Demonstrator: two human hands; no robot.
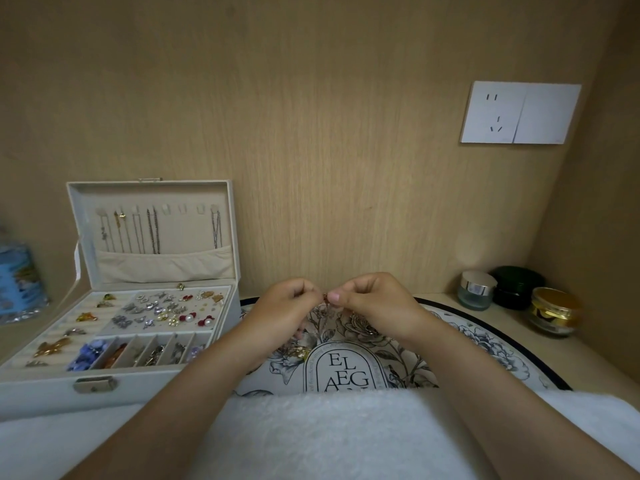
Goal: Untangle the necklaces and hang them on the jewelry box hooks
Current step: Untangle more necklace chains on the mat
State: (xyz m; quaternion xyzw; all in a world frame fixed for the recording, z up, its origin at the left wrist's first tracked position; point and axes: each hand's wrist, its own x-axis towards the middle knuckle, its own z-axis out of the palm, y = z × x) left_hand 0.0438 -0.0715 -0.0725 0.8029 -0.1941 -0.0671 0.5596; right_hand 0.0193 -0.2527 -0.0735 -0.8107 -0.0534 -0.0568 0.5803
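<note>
Left hand (pixel 289 301) and right hand (pixel 369 301) both have fingers (pixel 334 296) curled, pinching a tiny reddish-gold necklace (pixel 325 296) bit between the tips. Printed floral tray (pixel 485 337) just under them; cream padded jewelry box (pixel 180 233) open off to their left.

Wall socket (pixel 520 113); white towel (pixel 329 434) — floral tray (pixel 485 341) just beyond it.

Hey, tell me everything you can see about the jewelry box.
The jewelry box is pale, leather-like, and stands open at the left on a white cloth, its lid upright. Inside the lid, several necklaces hang from a row of hooks above a fabric pocket. The base holds earrings on a pad, with divided compartments along the front. A metal latch sits on the front wall.
</note>
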